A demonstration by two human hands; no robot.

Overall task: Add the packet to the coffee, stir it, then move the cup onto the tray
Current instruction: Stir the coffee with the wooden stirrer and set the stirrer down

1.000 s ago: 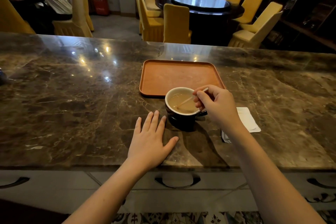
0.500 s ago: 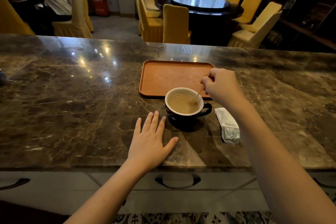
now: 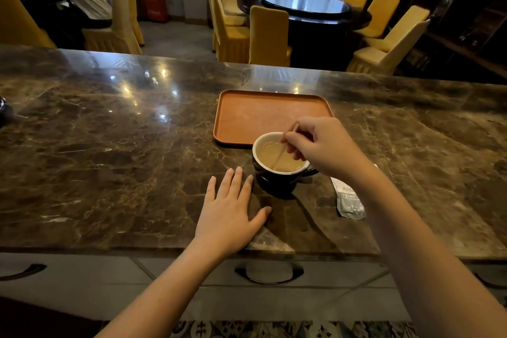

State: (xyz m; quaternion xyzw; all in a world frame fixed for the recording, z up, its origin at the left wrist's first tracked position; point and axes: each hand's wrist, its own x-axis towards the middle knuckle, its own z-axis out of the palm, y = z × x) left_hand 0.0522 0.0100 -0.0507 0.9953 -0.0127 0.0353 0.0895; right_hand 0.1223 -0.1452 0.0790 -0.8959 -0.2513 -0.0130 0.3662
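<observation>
Cup [image 3: 277, 173], tray [image 3: 263, 115], packet [image 3: 349, 202]: one each. Right hand [image 3: 326, 148] pinches one stirrer [image 3: 282, 149] in the coffee; left hand [image 3: 229, 214] lies flat, fingers spread.

The left hand [image 3: 229, 212] lies flat, palm down, fingers spread. The right hand [image 3: 321, 147] is raised, fingertips pinched together, forearm stretched forward.

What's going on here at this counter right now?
A person is stirring a cup of milky coffee with a thin stick pinched in the right hand. The left hand lies flat on the marble counter beside the cup. A packet lies to the right, and the orange tray behind holds nothing yet.
</observation>
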